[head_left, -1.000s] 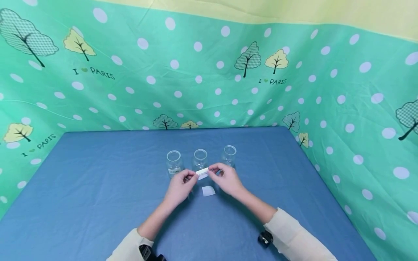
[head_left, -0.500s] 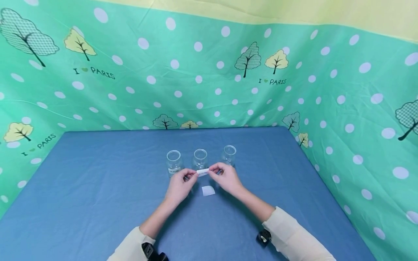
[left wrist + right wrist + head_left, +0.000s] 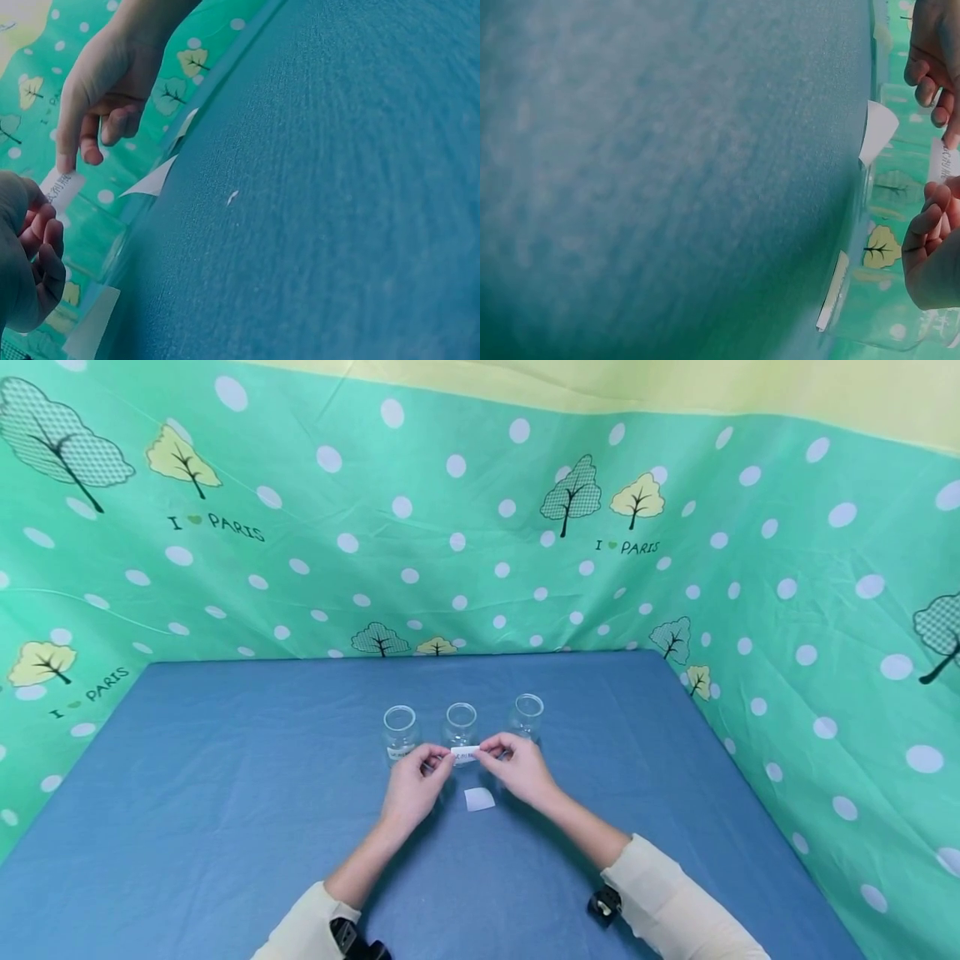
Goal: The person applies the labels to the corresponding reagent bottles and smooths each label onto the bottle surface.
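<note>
A small white label (image 3: 464, 755) with black characters is stretched between both hands, right in front of the middle glass jar (image 3: 461, 735). My left hand (image 3: 410, 789) pinches its left end between thumb and forefinger. At the other end, the right hand (image 3: 522, 772) pinches it the same way. In the left wrist view the label (image 3: 63, 192) faces the camera, its writing visible. The glass jar (image 3: 400, 732) on the left bears a similar label (image 3: 401, 752). The right glass jar (image 3: 527, 720) is partly hidden behind the right hand. All three jars stand lidless.
A curled white paper piece (image 3: 479, 799) lies on the blue tablecloth (image 3: 247, 793) just below the hands. Another white strip (image 3: 832, 291) shows beside a jar in the right wrist view. Green dotted curtains (image 3: 300, 527) close off the back and right side.
The label, slanted a second ago, tipped back and now hangs level and faces forward, slightly lower against the middle jar. Both hands kept their pinch and barely moved.
</note>
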Demonstrator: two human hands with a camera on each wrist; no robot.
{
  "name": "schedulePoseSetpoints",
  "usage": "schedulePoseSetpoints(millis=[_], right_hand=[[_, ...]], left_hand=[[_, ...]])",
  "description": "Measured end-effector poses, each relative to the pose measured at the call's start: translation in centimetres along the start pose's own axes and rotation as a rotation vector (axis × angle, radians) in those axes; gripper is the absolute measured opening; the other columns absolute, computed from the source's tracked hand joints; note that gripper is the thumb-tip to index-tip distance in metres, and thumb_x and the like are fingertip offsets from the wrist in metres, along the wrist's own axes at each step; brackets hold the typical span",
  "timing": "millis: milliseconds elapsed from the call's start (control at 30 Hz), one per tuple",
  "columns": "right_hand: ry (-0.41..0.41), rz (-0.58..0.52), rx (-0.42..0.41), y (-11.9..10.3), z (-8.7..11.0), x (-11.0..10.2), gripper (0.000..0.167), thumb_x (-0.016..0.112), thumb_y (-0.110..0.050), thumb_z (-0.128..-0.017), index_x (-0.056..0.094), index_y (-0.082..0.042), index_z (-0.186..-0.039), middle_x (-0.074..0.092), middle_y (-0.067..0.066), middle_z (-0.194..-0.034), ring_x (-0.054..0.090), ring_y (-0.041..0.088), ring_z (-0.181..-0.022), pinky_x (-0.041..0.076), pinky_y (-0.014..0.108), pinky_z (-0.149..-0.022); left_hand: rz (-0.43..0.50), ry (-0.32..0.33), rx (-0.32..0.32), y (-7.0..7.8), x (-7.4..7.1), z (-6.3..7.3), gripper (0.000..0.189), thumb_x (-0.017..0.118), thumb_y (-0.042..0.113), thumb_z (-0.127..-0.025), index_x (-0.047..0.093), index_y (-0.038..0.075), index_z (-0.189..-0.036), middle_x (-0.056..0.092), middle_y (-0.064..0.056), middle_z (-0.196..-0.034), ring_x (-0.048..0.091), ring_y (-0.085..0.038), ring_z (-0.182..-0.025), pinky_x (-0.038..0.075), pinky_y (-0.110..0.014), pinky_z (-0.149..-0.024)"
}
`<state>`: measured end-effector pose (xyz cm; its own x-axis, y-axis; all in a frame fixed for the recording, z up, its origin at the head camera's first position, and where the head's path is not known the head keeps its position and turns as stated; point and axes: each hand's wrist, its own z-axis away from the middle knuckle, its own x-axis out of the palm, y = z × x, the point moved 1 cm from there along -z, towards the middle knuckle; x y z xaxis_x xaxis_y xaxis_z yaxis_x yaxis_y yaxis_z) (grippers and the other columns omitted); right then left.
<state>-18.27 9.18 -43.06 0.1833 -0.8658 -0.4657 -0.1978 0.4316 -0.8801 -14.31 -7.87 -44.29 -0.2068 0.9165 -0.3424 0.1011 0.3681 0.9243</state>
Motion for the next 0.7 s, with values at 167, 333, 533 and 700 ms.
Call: schedulePoseSetpoints(millis=[167,333,533,700], right_hand=[[0.009,-0.005,0.004,-0.06,-0.12,0.01,0.013,0.071,-0.015,-0.083,0.069,-0.004,-0.088,0.065,0.01,-0.075,0.045,0.005,-0.043,0.041,0.022,-0.041],[0.006,-0.005,-0.001,0.14,-0.25,0.08,0.013,0.07,-0.016,-0.083,0.069,-0.005,-0.088,0.065,0.008,-0.071,0.045,0.007,-0.043,0.042,0.024,-0.04],[0.005,0.009,0.019,0.4,-0.42,0.13,0.011,0.07,-0.017,-0.083,0.069,-0.006,-0.088,0.064,0.006,-0.068,0.046,0.008,-0.043,0.043,0.024,-0.041],[0.011,0.026,0.013,0.42,-0.44,0.21,0.011,0.07,-0.018,-0.084,0.069,-0.007,-0.088,0.063,0.005,-0.068,0.047,0.008,-0.043,0.043,0.024,-0.041]], left_hand=[[0.001,-0.001,0.003,0.08,0.13,0.02,0.008,0.067,0.014,-0.085,0.068,0.006,-0.087,0.061,-0.005,-0.07,0.046,-0.004,-0.052,0.04,-0.018,-0.05],[-0.021,0.003,-0.001,-0.08,0.25,0.0,0.009,0.069,0.014,-0.083,0.069,0.007,-0.087,0.061,-0.004,-0.07,0.045,-0.004,-0.052,0.039,-0.018,-0.049],[-0.039,0.014,0.011,-0.14,0.4,-0.02,0.009,0.069,0.015,-0.083,0.068,0.007,-0.086,0.06,-0.004,-0.069,0.044,-0.005,-0.052,0.038,-0.018,-0.049],[-0.049,0.021,0.017,-0.2,0.45,-0.01,0.009,0.069,0.015,-0.083,0.068,0.007,-0.086,0.06,-0.004,-0.069,0.045,-0.005,-0.052,0.039,-0.018,-0.049]])
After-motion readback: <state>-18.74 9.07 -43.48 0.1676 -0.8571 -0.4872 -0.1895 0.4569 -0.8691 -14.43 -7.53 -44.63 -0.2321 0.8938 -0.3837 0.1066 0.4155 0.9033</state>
